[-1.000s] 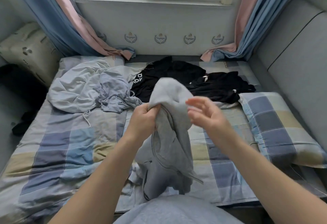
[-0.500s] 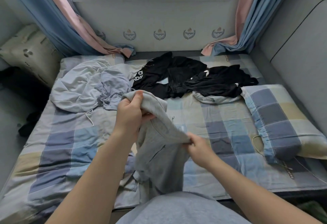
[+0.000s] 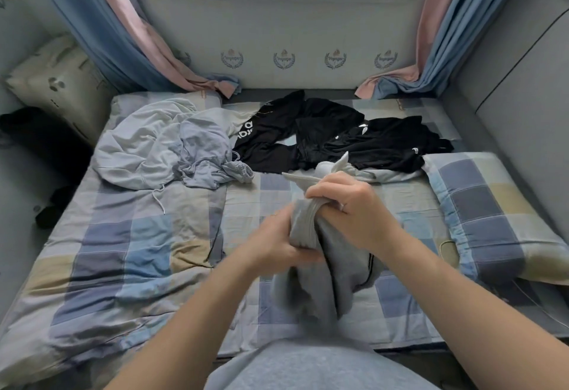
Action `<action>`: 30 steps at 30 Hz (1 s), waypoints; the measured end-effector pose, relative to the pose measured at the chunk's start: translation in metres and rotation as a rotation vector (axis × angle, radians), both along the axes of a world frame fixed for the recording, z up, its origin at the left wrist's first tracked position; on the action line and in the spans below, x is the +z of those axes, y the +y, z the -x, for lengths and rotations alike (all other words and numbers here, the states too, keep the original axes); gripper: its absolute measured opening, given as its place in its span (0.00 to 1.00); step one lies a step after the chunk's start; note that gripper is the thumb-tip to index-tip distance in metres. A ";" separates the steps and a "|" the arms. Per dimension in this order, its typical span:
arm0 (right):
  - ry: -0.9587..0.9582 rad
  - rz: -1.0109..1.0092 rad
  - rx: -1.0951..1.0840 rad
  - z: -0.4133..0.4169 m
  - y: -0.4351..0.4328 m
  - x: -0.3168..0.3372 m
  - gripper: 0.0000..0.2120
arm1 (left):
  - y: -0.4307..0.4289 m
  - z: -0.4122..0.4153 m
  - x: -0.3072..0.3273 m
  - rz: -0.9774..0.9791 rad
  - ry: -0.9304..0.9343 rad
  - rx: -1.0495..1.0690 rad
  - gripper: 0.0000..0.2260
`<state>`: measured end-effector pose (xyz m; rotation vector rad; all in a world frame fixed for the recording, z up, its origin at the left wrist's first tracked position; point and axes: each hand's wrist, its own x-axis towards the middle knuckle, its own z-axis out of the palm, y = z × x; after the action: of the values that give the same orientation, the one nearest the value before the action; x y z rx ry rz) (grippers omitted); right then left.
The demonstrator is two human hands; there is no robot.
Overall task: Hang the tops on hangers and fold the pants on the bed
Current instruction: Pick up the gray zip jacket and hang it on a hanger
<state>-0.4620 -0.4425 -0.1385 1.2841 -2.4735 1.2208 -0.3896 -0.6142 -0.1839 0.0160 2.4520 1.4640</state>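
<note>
Both hands are occupied with one item. The right hand (image 3: 348, 208) is clenched in a fist around a gathered end of a grey soft-knit garment (image 3: 335, 269). The left hand (image 3: 277, 248), blurred in this view, curls its fingers round the same bunch just below. The garment is held off the bed (image 3: 123, 251), above its near middle, and the rest of the cloth hangs crumpled below the hands. Whether it is a top or a pair of pants cannot be told.

Status, as judged from the layout:
- Done: nothing visible. No folded pants lie on the bed, and no hanger is in view.
- In hand: the grey garment, not yet straightened or folded.
- Left: several black garments (image 3: 323, 137), spread loose at the far middle; pale lilac-grey hooded tops (image 3: 160, 146), heaped at the far left.

A checked pillow (image 3: 492, 205) lies along the right edge. The task appears to be at an early stage.
</note>
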 end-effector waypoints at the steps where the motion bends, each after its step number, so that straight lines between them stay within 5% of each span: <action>1: 0.016 0.012 -0.014 -0.005 -0.001 0.001 0.12 | 0.011 -0.002 -0.003 -0.083 0.019 0.033 0.29; 7: -0.229 0.118 -0.028 -0.016 0.024 -0.007 0.10 | 0.021 -0.010 -0.022 -0.121 0.093 0.168 0.15; 10: -0.457 0.162 -0.281 -0.006 0.037 -0.017 0.05 | 0.025 -0.016 -0.025 -0.104 0.158 0.180 0.12; 14: -0.966 -0.060 -0.605 0.023 0.047 -0.029 0.23 | 0.027 -0.022 -0.024 -0.007 0.296 0.099 0.11; 18: -1.452 -0.185 -0.550 0.041 0.044 -0.038 0.35 | 0.027 -0.028 -0.014 0.086 0.414 0.006 0.20; 20: -1.576 -0.197 -0.499 0.047 0.041 -0.040 0.33 | 0.025 -0.031 -0.011 0.133 0.447 -0.015 0.24; 24: -1.465 -0.192 -0.502 0.048 0.026 -0.044 0.03 | 0.021 -0.039 -0.010 0.167 0.444 -0.023 0.25; 30: -1.225 0.202 -0.482 0.048 0.015 -0.030 0.10 | 0.013 -0.044 -0.026 0.245 0.268 -0.089 0.16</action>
<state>-0.5101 -0.4271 -0.1688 -0.3228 -2.8267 2.4224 -0.3460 -0.6013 -0.2100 0.2842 2.7883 1.1823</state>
